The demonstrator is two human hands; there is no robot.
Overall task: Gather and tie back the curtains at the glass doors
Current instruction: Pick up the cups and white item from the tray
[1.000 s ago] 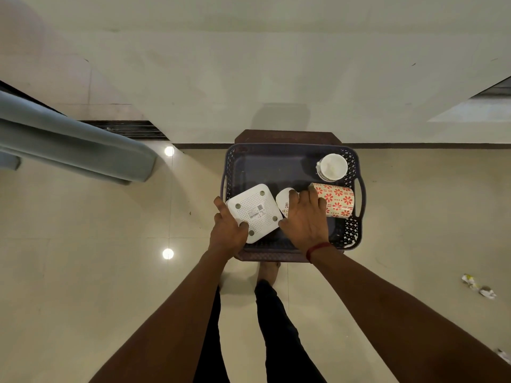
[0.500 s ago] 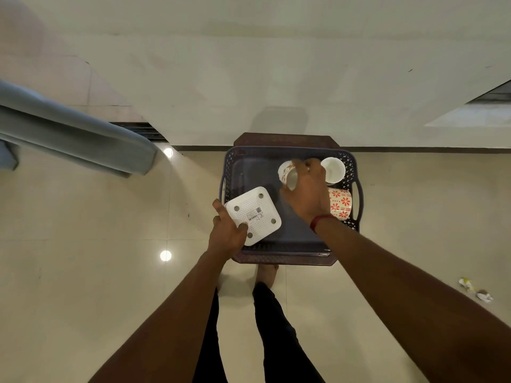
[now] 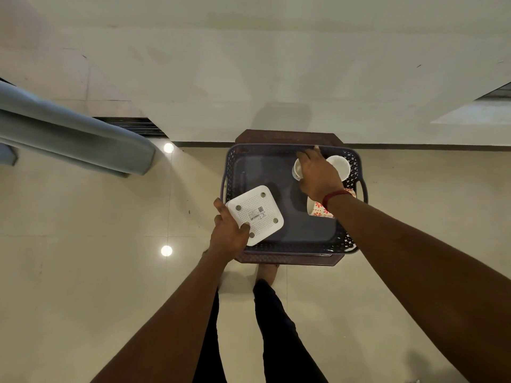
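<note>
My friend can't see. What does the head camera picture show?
A person stands over a dark basket, left hand gripping a white square box at its near-left corner, right hand holding a small white cup at its far side. A blue-grey curtain hangs on the left.

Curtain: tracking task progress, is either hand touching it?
No; the left hand holds a white box and the right hand a cup at the basket.

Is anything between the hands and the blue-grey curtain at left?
Nothing visible lies on the tiled floor towards the blue-grey fabric curtain, but both hands are full: the left hand grips a white square perforated device, the right hand holds a small white cup over the dark plastic basket.
</note>
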